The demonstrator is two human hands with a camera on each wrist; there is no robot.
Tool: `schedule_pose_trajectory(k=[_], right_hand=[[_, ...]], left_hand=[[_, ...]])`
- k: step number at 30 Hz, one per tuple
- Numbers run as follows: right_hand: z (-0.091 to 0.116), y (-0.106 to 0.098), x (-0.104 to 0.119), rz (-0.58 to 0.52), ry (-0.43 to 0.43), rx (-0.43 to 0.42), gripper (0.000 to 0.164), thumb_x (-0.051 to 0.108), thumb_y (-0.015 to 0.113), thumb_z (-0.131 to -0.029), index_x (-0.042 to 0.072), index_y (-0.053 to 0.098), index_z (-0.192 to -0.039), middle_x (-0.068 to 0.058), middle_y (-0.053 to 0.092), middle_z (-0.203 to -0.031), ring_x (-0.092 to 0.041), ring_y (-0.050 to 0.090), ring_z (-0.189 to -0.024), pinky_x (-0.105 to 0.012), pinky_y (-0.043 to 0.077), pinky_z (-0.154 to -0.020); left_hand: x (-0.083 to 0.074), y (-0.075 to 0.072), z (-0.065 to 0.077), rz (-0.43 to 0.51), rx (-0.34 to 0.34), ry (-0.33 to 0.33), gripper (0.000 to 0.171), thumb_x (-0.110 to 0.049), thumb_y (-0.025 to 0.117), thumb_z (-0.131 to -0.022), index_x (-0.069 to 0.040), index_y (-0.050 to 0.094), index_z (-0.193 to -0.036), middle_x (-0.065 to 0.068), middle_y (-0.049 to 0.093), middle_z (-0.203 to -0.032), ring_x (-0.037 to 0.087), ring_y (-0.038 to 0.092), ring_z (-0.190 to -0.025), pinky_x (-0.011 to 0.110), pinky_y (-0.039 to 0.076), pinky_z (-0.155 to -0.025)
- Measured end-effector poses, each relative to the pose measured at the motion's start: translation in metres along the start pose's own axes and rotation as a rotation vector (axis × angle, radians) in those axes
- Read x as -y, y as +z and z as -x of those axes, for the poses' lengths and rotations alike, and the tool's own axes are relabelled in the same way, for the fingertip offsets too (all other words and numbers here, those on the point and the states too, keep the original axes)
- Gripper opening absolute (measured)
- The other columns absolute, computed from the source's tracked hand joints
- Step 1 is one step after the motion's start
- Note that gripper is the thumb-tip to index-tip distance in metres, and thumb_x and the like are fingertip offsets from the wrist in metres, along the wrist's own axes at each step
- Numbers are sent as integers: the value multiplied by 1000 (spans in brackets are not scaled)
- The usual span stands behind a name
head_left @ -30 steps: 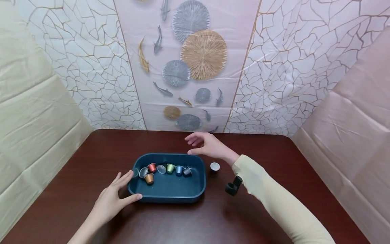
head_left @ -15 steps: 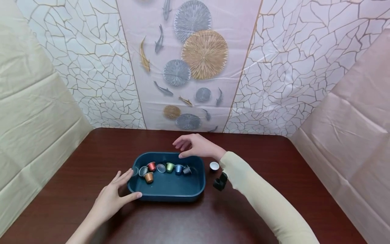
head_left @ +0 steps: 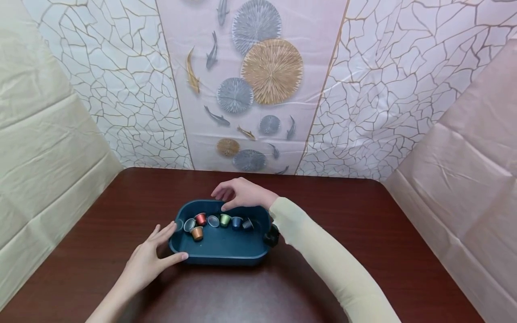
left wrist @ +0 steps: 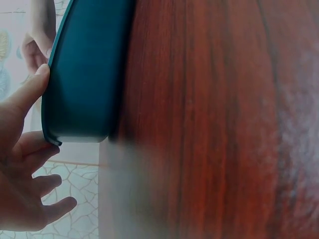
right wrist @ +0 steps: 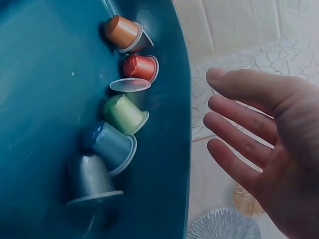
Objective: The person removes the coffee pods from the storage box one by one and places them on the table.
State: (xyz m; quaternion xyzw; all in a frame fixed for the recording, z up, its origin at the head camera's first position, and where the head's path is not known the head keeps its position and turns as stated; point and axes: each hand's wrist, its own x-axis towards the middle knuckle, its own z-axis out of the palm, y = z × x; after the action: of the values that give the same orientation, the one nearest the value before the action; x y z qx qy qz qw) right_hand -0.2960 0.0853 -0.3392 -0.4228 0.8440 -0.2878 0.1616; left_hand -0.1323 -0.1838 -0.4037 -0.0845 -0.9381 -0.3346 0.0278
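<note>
A dark teal rectangular tray (head_left: 222,259) holds several coffee capsules. Among them are an orange capsule (head_left: 197,233), a red capsule (head_left: 200,219), a green capsule (head_left: 225,220), a blue capsule (head_left: 237,223) and a grey capsule (right wrist: 91,177). Two paler, disc-like ones show between and beside these. My left hand (head_left: 147,260) touches the tray's left end, thumb at the front rim and fingers spread along the left corner. Over the back rim hovers my right hand (head_left: 244,194), its fingers loosely bent with nothing in them; the right wrist view shows them apart from the capsules.
The tray stands on a dark reddish-brown table (head_left: 343,224). Patterned cloth (head_left: 250,89) hangs behind it, and pale panels (head_left: 52,157) rise at both sides. A black wrist device (head_left: 271,235) overlaps the tray's right end.
My right hand has moved left across the tray's back rim. Its forearm now hides the white-topped capsule that stood right of the tray. My left hand has stayed in place.
</note>
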Motion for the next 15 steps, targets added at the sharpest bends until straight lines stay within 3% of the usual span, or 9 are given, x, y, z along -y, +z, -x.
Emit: schedule_pose_trajectory(k=[9, 15], right_hand=[[-8, 11, 1, 48, 4, 32, 43, 13, 72, -90, 8, 61, -132, -10, 67, -128, -21, 67, -113, -31, 55, -98], [-8, 23, 3, 89, 48, 83, 48, 14, 72, -91, 11, 58, -137, -7, 66, -133, -15, 65, -121, -23, 55, -96]], left_hand=[[1, 1, -2, 3, 2, 2, 91, -55, 76, -79, -14, 41, -152, 12, 42, -156, 46, 25, -149, 75, 34, -102], [1, 2, -2, 4, 11, -2, 92, -57, 75, -79, -13, 41, -152, 12, 42, -156, 46, 24, -149, 76, 33, -101]])
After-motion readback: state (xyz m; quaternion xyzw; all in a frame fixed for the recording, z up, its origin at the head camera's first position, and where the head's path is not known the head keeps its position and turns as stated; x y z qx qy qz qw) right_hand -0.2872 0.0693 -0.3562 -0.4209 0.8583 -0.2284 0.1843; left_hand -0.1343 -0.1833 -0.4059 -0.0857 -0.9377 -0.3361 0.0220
